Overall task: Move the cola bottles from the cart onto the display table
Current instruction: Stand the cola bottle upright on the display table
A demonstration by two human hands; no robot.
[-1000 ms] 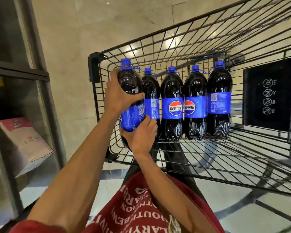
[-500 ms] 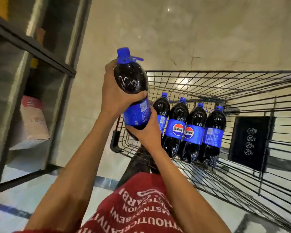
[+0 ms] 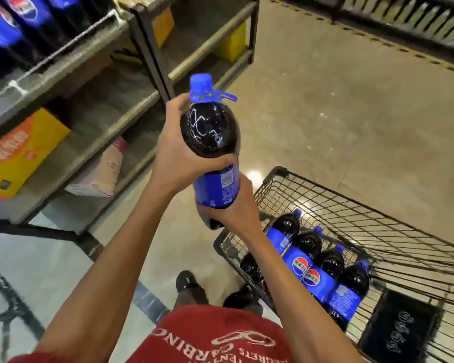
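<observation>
Beside the cart's [image 3: 357,205] near-left corner, lifted clear of its rim, the cola bottle [image 3: 211,137] is upright: dark, with a blue looped cap and blue label. The left hand [image 3: 176,158] wraps its shoulder; the right hand [image 3: 233,208] curls round its base. Four more bottles [image 3: 312,268] line the cart's near edge. Metal shelving [image 3: 89,106] stands left on a polished beige floor [image 3: 338,113].

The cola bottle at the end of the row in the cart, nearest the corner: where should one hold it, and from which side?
Probably grip the dark shoulder under the blue cap, coming from above on the side toward the cart corner. The end bottle stands upright with its neighbour close on the other side, so only its top and that side look free.
</observation>
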